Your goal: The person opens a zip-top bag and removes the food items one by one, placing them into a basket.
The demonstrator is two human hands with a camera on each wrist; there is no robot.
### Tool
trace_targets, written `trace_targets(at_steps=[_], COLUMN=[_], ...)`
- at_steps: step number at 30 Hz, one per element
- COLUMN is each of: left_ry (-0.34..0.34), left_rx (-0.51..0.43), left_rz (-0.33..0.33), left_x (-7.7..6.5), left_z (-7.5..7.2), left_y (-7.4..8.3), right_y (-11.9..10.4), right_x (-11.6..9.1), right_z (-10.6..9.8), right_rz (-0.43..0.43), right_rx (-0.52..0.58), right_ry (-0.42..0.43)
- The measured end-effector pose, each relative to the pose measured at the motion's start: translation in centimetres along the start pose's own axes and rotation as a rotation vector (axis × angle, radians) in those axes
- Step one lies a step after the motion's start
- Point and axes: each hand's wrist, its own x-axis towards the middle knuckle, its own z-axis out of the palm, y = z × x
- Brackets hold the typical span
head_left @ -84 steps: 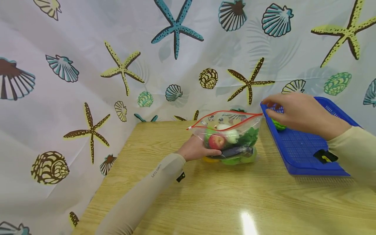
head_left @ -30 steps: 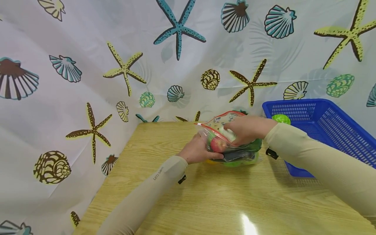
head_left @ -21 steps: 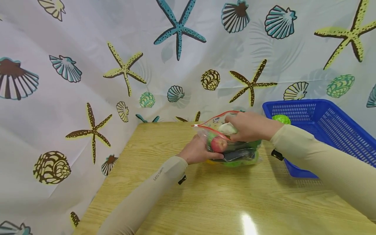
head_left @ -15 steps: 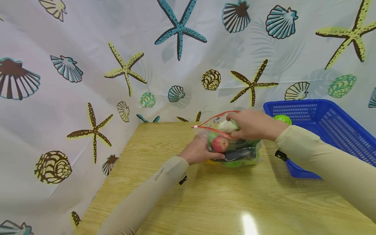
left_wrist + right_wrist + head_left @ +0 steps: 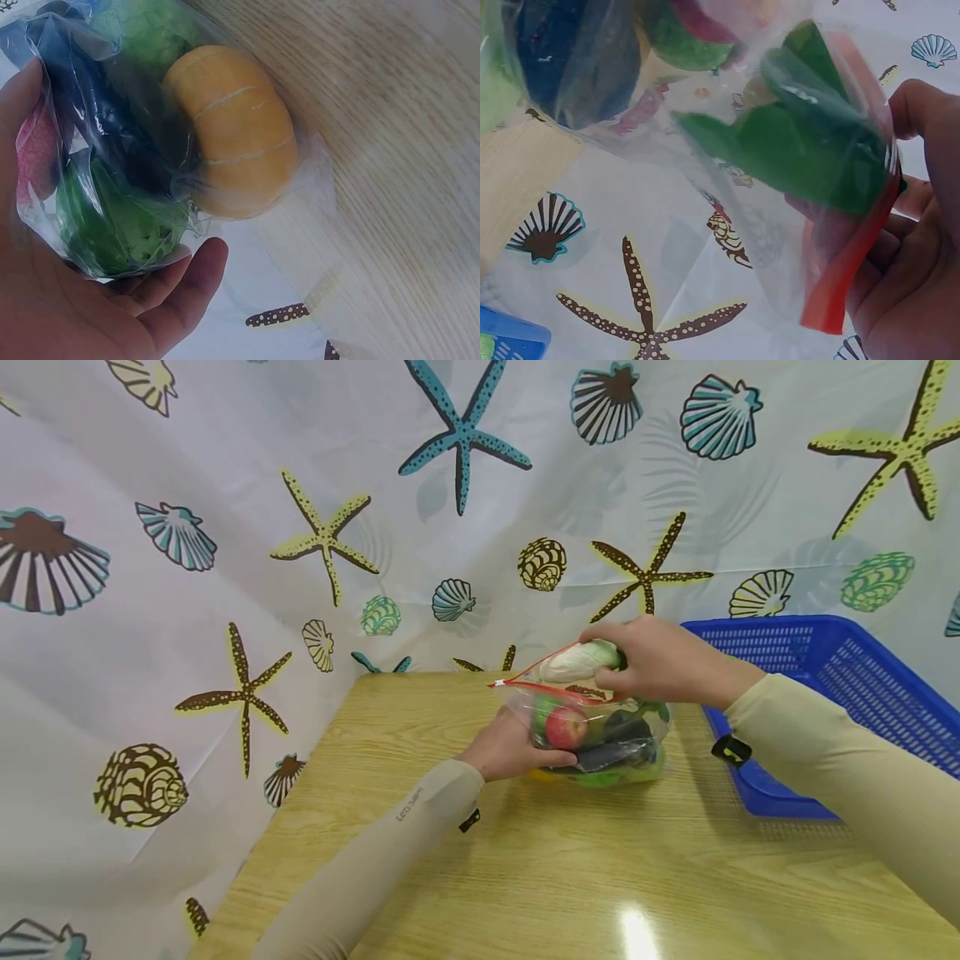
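Note:
A clear zip bag (image 5: 551,691) with a red seal stands open on the table, full of produce. My left hand (image 5: 506,747) grips its left side, thumb across the front. Through the plastic show a red apple (image 5: 566,728), a dark eggplant (image 5: 611,753), an orange pumpkin (image 5: 236,131) and a green vegetable (image 5: 112,217). At the bag's mouth, my right hand (image 5: 667,660) holds a bok choy by thumb and fingers; its white stalk (image 5: 573,662) lies above the red seal. The bok choy's green leaves (image 5: 802,150) appear behind the plastic in the right wrist view.
A blue plastic basket (image 5: 780,802) stands on the right, partly behind my right forearm. Light wood table (image 5: 555,877) spreads in front of the bag. A shell-and-starfish cloth (image 5: 487,560) hangs behind and to the left.
My right hand has gone from above the basket into the bag, then risen at its mouth with the bok choy. My left hand keeps its grip on the bag.

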Motion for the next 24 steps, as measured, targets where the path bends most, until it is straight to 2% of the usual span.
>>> trace_targets(at_steps=[5, 9, 17, 24], left_ry=[0.003, 0.008, 0.007, -0.009], left_rx=[-0.014, -0.035, 0.121, 0.142], left_rz=[0.003, 0.002, -0.055, -0.114], left_x=[0.1, 0.2, 0.2, -0.2], left_z=[0.2, 0.2, 0.3, 0.4], left_y=[-0.2, -0.2, 0.0, 0.1], right_y=[-0.4, -0.5, -0.2, 1.7], right_x=[-0.1, -0.2, -1.5, -3.7], right_z=[-1.0, -2.5, -5.6, -7.2], right_rz=[-0.005, -0.008, -0.03, 0.027], right_rx=[0.006, 0.037, 0.03, -0.043], right_ry=[0.028, 0.084, 0.203, 0.241])
